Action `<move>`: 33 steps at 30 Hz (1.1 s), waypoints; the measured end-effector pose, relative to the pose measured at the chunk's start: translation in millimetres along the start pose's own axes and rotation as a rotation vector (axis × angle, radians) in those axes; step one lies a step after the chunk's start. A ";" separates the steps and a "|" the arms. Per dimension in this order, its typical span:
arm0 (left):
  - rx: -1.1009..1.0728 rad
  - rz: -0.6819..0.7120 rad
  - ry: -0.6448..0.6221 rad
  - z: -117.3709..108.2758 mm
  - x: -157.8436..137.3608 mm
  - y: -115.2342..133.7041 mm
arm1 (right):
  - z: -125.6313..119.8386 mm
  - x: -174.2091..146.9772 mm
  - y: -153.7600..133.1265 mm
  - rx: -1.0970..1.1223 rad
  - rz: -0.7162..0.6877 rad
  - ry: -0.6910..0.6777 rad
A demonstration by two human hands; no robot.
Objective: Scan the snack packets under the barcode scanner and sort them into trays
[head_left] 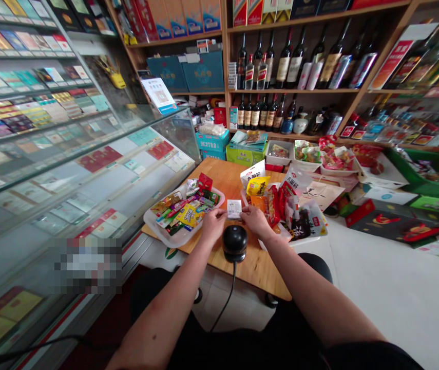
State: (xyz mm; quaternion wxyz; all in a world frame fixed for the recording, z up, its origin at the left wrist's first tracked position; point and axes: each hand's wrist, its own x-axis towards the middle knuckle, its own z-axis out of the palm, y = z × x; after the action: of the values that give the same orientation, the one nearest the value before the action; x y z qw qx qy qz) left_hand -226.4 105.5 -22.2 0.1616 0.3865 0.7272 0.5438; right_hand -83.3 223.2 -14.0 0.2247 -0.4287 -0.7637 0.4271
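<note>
Between my two hands is a small white packet [234, 208] with dark print, too small to read. My left hand [214, 224] pinches its left edge, and my right hand [255, 221] has its fingers closed at the right edge. Just in front of me, below the packet, a black rounded scanner [234, 240] stands on the wooden table [215, 172], with its cable running down off the near edge. A white tray [173, 240] of small colourful snack packets lies beside my left hand. To the right, another white tray [317, 237] holds larger snack bags [275, 205].
A glass display counter [138, 169] with packs runs along the left. Shelves of bottles [284, 67] stand behind the table. White bins of wrapped snacks [307, 154] and a green crate [427, 174] are at the back right. A dark box [400, 221] sits at the right.
</note>
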 end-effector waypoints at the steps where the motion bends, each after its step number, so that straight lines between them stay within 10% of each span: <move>1: 0.002 -0.007 0.001 0.1 -0.3 -0.6 | 0.4 0.5 1.2 -0.011 0.001 0.006; 22: -0.023 -0.007 -0.063 8.1 6.7 12.7 | -3.9 1.4 3.3 0.034 -0.045 0.062; 33: -0.083 -0.012 -0.217 41.9 16.9 46.7 | -54.4 -6.6 -3.2 -0.034 -0.097 0.220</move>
State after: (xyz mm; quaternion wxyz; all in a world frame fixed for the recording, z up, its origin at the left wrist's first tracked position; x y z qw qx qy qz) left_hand -191.9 151.0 8.8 0.2585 0.4320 0.6846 0.5272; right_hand -42.7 241.8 17.9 0.3202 -0.4393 -0.7613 0.3533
